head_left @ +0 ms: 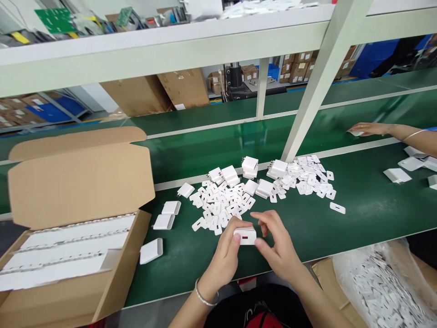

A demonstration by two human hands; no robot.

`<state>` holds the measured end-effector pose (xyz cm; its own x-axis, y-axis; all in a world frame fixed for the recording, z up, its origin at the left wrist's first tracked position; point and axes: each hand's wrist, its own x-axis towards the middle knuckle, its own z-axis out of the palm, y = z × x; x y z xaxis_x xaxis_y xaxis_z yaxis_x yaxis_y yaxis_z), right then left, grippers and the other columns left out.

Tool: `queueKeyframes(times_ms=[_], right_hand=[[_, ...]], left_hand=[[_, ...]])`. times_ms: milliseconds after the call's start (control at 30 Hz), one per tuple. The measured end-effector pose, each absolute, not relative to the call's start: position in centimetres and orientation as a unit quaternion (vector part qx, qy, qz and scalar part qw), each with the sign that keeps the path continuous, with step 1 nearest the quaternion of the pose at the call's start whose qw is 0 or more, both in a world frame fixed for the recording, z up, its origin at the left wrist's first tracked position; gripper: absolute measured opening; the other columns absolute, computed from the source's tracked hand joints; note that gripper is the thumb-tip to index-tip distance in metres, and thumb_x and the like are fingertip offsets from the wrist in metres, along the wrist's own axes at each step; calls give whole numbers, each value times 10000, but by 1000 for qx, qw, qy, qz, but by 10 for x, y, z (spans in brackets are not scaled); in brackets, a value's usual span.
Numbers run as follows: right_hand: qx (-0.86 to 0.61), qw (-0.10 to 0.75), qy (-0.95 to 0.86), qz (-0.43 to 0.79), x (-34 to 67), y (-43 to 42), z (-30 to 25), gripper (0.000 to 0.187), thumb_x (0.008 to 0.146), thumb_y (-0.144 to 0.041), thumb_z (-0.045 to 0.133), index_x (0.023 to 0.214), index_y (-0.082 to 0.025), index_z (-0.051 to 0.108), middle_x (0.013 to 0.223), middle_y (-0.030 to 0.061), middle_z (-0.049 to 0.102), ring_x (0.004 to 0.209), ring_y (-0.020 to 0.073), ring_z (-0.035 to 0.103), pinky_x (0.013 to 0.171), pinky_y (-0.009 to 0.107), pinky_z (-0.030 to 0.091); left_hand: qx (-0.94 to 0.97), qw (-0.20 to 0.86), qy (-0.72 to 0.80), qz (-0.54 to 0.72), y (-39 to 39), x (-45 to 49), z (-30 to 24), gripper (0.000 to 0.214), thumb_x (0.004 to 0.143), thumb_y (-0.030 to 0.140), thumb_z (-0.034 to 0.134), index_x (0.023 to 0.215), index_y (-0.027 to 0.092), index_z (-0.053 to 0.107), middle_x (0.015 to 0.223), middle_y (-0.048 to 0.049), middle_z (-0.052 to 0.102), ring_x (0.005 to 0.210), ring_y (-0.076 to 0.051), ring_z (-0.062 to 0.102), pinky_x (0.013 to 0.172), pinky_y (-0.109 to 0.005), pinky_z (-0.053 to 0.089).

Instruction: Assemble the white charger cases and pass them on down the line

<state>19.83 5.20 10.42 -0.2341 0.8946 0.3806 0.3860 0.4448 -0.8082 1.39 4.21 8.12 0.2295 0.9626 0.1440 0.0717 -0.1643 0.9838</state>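
My left hand (227,248) grips a white charger (246,236) between thumb and fingers, its face with the dark red USB port turned toward me. Close by on the right, my right hand (278,246) has its fingers apart, the thumb near the charger's right end; whether it touches is hard to tell. Just beyond my hands lies a loose pile of small white slotted face plates (218,205). Several white chargers (230,175) stand along the back of that pile. More chargers (164,222) lie on the green bench to the left.
An open cardboard box (116,282) with rows of white items stands at left. A second heap of plates (307,175) lies by the slanted post (309,86). A co-worker's hand (370,129) is at far right. A plastic bag of plates (385,282) sits below the bench edge.
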Motion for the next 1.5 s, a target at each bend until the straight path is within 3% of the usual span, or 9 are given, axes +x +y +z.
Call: queueKeyframes(times_ms=[100,200,400,600,1000,1167,1233,1333,1500], right_hand=[[-459,404,-677,410,191,50,92,407,1121,-497,378,1327,-241,619,885,29,653,746,191,630,677,315,528],[-440,409,-639,481,182,47,82,415,1119,-536,377,1275,-235,616,887,24,697,803,204,672,724,311,529],[-409,456,-608,505,170,46,74,427,1087,-565,446,1284,-226,615,949,55,704,873,227,686,767,320,553],[-415,478,-597,493,168,48,70,403,1081,-560,452,1199,-223,637,926,52,692,774,202,647,694,303,529],[-435,473,-579,502,161,41,56,407,1037,-595,545,1199,-226,603,846,19,647,763,197,636,675,293,529],[-426,506,-566,492,158,39,49,431,1040,-601,535,1237,-224,604,909,34,644,742,184,600,690,302,548],[-426,506,-579,477,160,40,50,417,1037,-587,550,1240,-227,610,896,29,636,735,184,592,684,300,543],[-420,502,-609,449,162,39,50,401,1040,-578,553,1248,-239,604,902,29,655,727,183,599,647,288,517],[-405,481,-675,386,166,37,50,454,1017,-577,612,1341,-265,548,975,38,682,738,184,608,648,294,519]], left_hand=[[620,458,426,473,38,15,74,411,1131,479,323,1265,257,642,1090,-83,582,998,-250,558,897,-391,458],[636,427,429,478,34,15,69,355,1132,433,352,1291,280,629,1092,-79,568,1005,-253,557,898,-398,454],[654,380,437,487,31,11,63,356,1120,447,384,1319,308,644,1058,-73,548,961,-260,549,868,-411,463],[624,435,435,482,26,11,59,483,1125,520,265,1430,348,598,1139,-84,535,1026,-269,538,918,-432,481],[621,410,426,515,34,10,52,508,1117,534,328,1157,266,758,998,-75,549,948,-248,550,828,-385,493],[581,470,430,506,30,7,49,681,1108,595,104,1470,301,601,1313,-119,593,1208,-292,563,1062,-477,478],[608,443,428,501,30,5,47,629,1100,630,213,1516,305,555,1387,-129,566,1262,-304,550,1075,-478,482],[655,372,401,522,30,3,43,461,1103,552,398,1378,303,671,1199,-104,598,1097,-259,597,900,-381,539],[651,311,375,582,29,5,36,347,1108,462,457,1232,292,734,1055,-74,597,983,-221,607,785,-320,533]])
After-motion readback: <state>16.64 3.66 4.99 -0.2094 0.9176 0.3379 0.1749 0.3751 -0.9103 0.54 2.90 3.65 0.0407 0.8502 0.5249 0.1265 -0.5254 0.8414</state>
